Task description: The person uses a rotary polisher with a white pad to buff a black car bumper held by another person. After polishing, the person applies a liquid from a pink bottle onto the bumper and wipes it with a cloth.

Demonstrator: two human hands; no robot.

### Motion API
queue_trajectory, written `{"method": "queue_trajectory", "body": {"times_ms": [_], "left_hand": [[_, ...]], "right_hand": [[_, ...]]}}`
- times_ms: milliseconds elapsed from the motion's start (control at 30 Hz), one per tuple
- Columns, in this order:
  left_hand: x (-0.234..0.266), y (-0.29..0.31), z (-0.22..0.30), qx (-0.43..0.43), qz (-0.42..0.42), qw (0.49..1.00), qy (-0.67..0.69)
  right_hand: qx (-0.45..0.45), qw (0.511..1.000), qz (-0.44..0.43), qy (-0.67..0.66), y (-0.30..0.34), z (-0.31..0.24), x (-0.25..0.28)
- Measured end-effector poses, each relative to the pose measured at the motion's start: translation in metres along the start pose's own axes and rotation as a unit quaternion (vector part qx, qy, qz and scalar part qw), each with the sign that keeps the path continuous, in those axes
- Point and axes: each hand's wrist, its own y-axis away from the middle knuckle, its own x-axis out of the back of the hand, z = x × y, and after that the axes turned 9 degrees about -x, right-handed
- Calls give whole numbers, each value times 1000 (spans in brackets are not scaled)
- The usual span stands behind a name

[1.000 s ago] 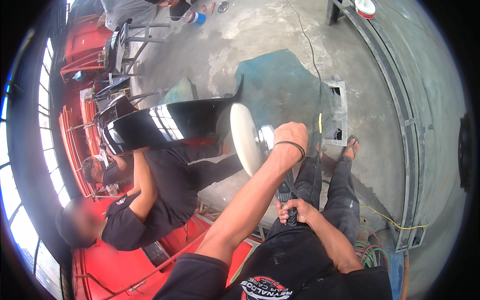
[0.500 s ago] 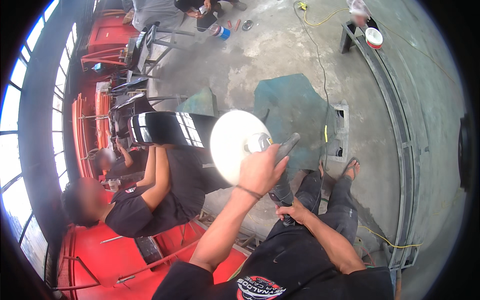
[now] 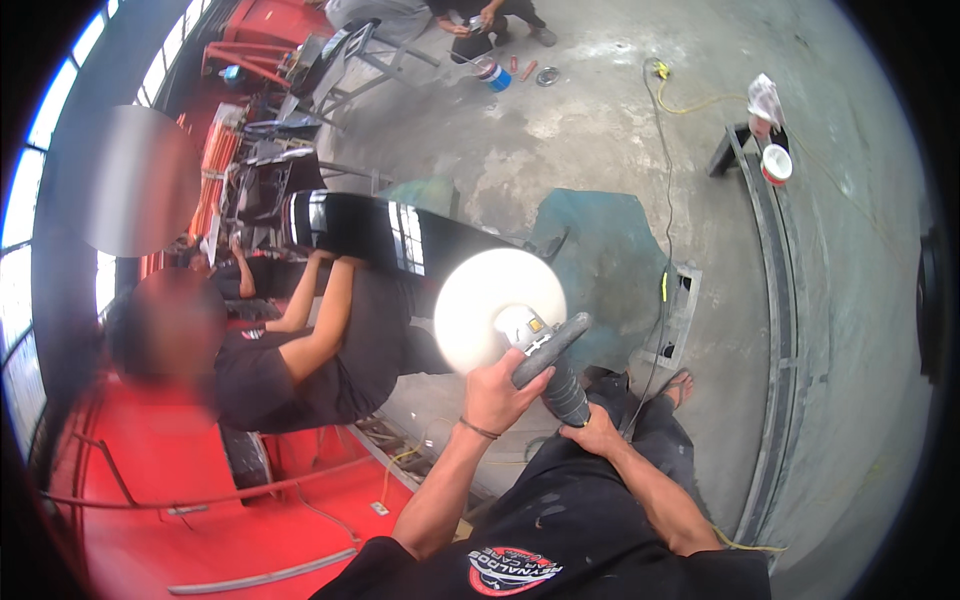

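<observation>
An electric polisher [image 3: 566, 393] with a round white pad [image 3: 472, 318] sits in both my hands, in front of my body. My left hand [image 3: 497, 393] is wrapped round its black side handle near the head. The rear of the grip is in my right hand [image 3: 593, 430], close to my waist. Just beyond the pad lies a glossy black panel [image 3: 355, 228], its right end partly behind the pad; whether the two touch, I cannot tell. A co-worker in black, seated on the left, has hands at the panel's near edge.
A dark green sheet [image 3: 590, 255] lies on the concrete floor ahead. A black cord [image 3: 667, 190] crosses the floor to the right. Farther right runs a long metal beam [image 3: 770, 290] with a white tub [image 3: 775, 162] at its end. Red panels [image 3: 290, 520] lie lower left. Other people work farther off.
The view has swung, and the surroundings sit lower in the picture. The pad now looks rounder and shows more of its face. Both my hands keep their hold on the polisher.
</observation>
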Motion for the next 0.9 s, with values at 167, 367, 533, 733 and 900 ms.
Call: {"method": "queue_trajectory", "body": {"times_ms": [167, 367, 533, 733, 900], "left_hand": [[4, -6, -8, -47, 100, 993, 34], [36, -11, -18, -31, 201, 974, 104], [68, -32, -31, -26, 217, 968, 126], [122, -53, -53, -40, 273, 950, 145], [151, -79, -67, -39, 354, 919, 170]], "right_hand": [[-10, 998, -33, 53, -7, -28, 25], [-22, 989, -36, 145, -10, -96, 46], [-33, 981, -13, 192, -10, -165, 48], [3, 968, 17, 249, -19, -234, 36], [3, 954, 34, 296, -13, -310, 24]]}}
